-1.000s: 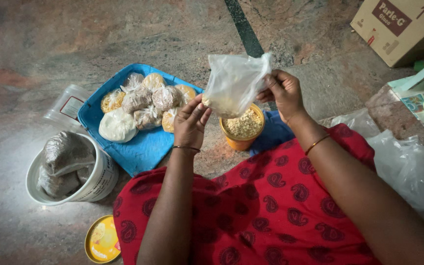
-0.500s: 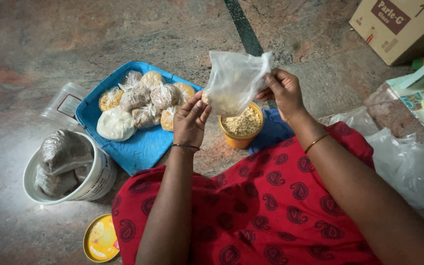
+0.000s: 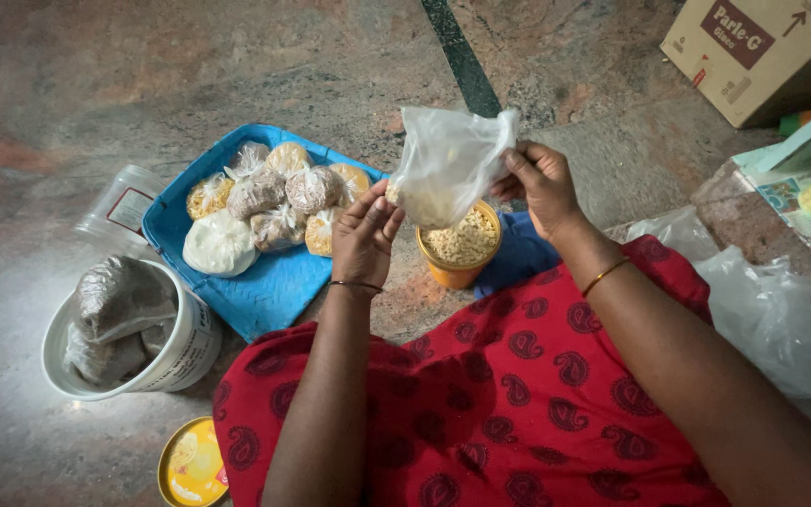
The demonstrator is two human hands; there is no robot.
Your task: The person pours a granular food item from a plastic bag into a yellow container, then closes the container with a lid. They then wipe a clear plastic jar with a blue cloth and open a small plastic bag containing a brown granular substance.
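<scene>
Head view, looking down at my lap on the stone floor point(image 3: 96, 84): my left hand point(image 3: 365, 239) cups the sagging bottom corner of a clear plastic bag point(image 3: 448, 160), fingers pressed together under the grain so the weight has a seat, while my right hand point(image 3: 542, 183) pinches the bag's upper edge between thumb and fingertips, holding the thin film up. The bag hangs directly above the orange tub point(image 3: 462, 246), which sits on the floor just past my knee and is filled nearly to the rim with pale, flaky grain; held there, I judge any spill falls back into the tub. The film is crinkly and cloudy, and a small heap of the same pale grain lies in its lower corner. To the left lies a blue tray point(image 3: 269, 286) with raised edges, and at its far end is a cluster of knotted packets point(image 3: 269, 202), round and lumpy, some yellowish, some grey-brown, one white. Touching the tray's near left edge stands a white bucket point(image 3: 175, 352) stuffed with grey wrapped bundles. A yellow lid point(image 3: 194, 462) lies flat near my knee, and loose plastic sheeting point(image 3: 781, 319) is crumpled at my right.
</scene>
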